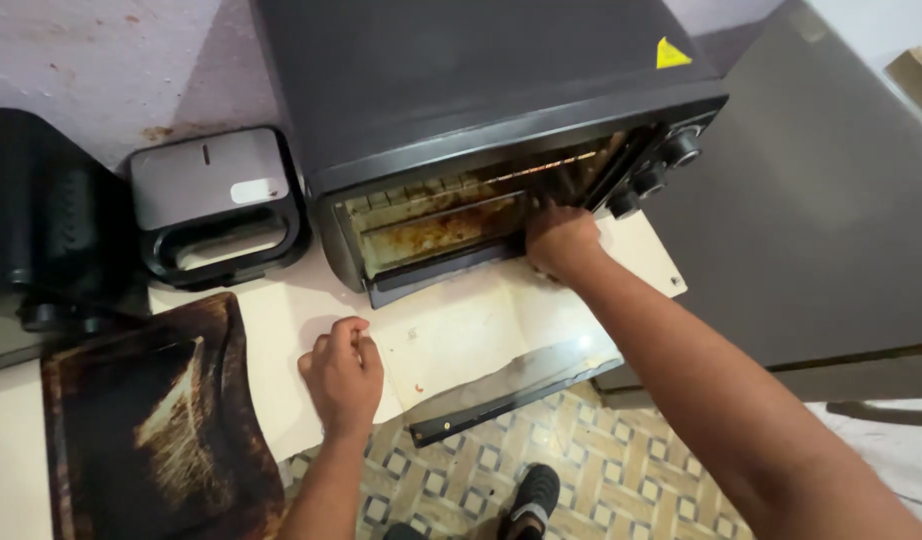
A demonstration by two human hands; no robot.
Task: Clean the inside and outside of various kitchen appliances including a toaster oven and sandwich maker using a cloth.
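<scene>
The right hand (561, 243) was pushed, closed, into the open oven (481, 120) at frame centre, while the left hand (343, 372) was rested as a fist on the bench (281, 330).

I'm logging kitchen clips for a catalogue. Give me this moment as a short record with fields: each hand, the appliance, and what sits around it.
left hand: loosely curled, resting on the white counter, holding nothing visible
right hand: at the mouth of the toaster oven; what it grips is hidden
oven door: open, folded down flat
oven interior: greasy, brown stains
baking tray: burnt, dark, lying on the counter left of the left hand
sandwich maker: closed, left of the oven
floor: patterned tiles, a black shoe below
</scene>
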